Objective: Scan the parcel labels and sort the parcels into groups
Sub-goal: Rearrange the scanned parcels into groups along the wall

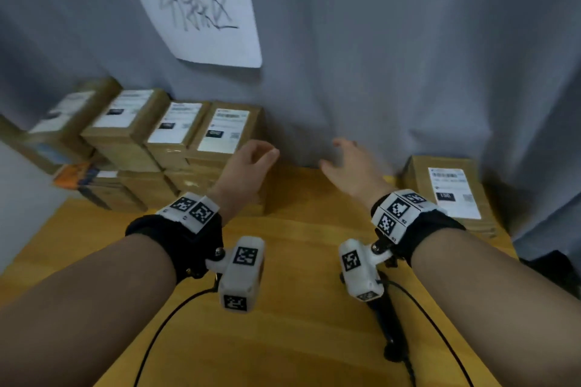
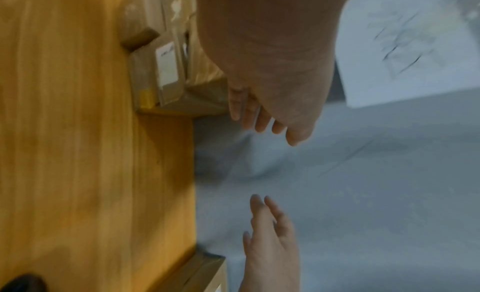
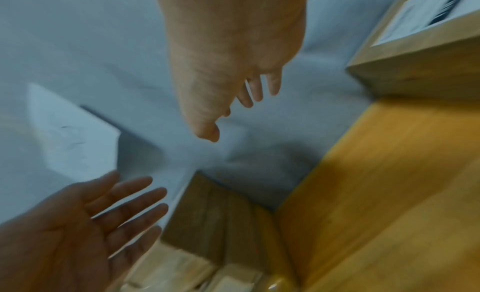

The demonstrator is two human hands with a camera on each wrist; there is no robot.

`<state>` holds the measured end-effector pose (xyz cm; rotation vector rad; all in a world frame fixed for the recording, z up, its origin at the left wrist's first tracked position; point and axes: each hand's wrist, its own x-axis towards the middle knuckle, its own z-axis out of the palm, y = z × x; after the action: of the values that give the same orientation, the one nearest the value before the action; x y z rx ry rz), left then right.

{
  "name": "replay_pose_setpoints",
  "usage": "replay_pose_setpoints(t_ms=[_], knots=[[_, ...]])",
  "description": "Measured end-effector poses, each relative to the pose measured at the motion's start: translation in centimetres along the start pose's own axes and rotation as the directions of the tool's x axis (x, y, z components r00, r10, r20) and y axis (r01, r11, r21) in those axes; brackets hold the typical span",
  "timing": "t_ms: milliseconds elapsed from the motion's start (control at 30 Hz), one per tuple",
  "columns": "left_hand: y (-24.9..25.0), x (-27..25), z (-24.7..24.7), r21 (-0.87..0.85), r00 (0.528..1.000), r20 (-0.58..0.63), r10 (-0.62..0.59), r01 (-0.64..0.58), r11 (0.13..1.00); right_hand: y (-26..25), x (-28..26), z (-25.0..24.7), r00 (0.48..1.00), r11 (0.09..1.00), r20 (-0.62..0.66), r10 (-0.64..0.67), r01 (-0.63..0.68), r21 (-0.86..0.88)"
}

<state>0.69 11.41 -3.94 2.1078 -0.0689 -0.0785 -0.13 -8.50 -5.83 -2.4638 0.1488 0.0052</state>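
Several brown cardboard parcels (image 1: 176,148) with white labels are stacked in rows at the back left of the wooden table (image 1: 298,261). One more labelled parcel (image 1: 449,195) lies alone at the back right. My left hand (image 1: 251,157) hovers just right of the stack's nearest parcel (image 1: 226,132), fingers relaxed, holding nothing. My right hand (image 1: 345,163) floats over the table's far edge between the two groups, fingers spread and empty. In the right wrist view both hands (image 3: 233,90) show straight fingers; the left hand (image 3: 91,214) is palm up.
A grey cloth (image 1: 408,56) hangs behind the table, with a white handwritten paper sign (image 1: 201,6) pinned to it. Black cables (image 1: 163,324) run from the wrist cameras over the bare wood between the hands. An orange and blue box (image 1: 78,176) sits low in the left stack.
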Motion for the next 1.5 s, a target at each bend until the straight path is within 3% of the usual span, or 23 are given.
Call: replay_pose_setpoints(t_ms=[100,233,333,433,567,667,800,867,967,1100,1267,1400,1500], knots=[[-1.3,0.3,-5.5,-0.02,0.993,-0.114,-0.009,0.006,1.0,-5.8,1.1,1.9,0.998,0.961,0.055,-0.012,-0.004,0.275],[-5.2,2.1,-10.5,-0.111,0.954,-0.209,-0.215,0.196,0.974,-11.0,2.4,6.0,0.961,0.84,0.245,0.128,-0.236,0.489],[-7.2,3.8,-12.4,-0.176,0.911,-0.095,-0.401,0.381,0.908,-12.8,3.3,8.6,0.911,0.771,0.354,0.213,-0.379,0.512],[-7.8,5.0,-13.0,-0.172,0.886,0.117,-0.449,0.463,0.869,-13.6,3.8,10.5,0.882,0.697,0.392,0.261,-0.453,0.555],[-8.4,5.6,-12.6,-0.175,0.897,0.135,-0.42,0.439,0.881,-13.6,3.3,12.3,0.894,0.623,0.353,0.276,-0.445,0.643],[-8.6,4.9,-11.6,-0.325,0.924,0.15,-0.351,0.381,0.865,-12.4,2.5,12.5,0.913,0.555,0.279,0.299,-0.404,0.727],[-7.4,3.2,-9.2,-0.438,0.944,0.207,-0.257,0.325,0.838,-9.7,0.6,11.1,0.952,0.47,0.143,0.27,-0.26,0.844],[-6.8,2.8,-7.0,-0.434,0.938,0.261,-0.227,0.324,0.841,-7.3,-0.6,9.7,0.965,0.498,0.053,0.259,-0.18,0.849],[-5.3,2.3,-2.3,-0.421,0.892,0.382,-0.242,0.402,0.813,-3.0,-2.7,7.0,0.965,0.573,0.004,0.264,-0.16,0.804],[-3.4,1.5,5.7,-0.438,0.842,0.458,-0.285,0.494,0.751,3.6,-4.9,3.1,0.931,0.66,0.018,0.365,-0.272,0.701],[-2.0,1.3,14.7,-0.356,0.8,0.481,-0.36,0.553,0.753,11.7,-4.9,0.3,0.909,0.88,0.111,0.402,-0.417,0.23],[-3.1,1.4,19.1,-0.304,0.835,0.363,-0.413,0.525,0.795,15.6,-3.8,-0.7,0.92,0.91,0.151,0.363,-0.315,-0.27],[-3.6,1.6,20.9,-0.249,0.867,0.272,-0.418,0.483,0.839,17.7,-3.4,-1.7,0.942,0.912,0.078,0.328,-0.294,-0.285]])
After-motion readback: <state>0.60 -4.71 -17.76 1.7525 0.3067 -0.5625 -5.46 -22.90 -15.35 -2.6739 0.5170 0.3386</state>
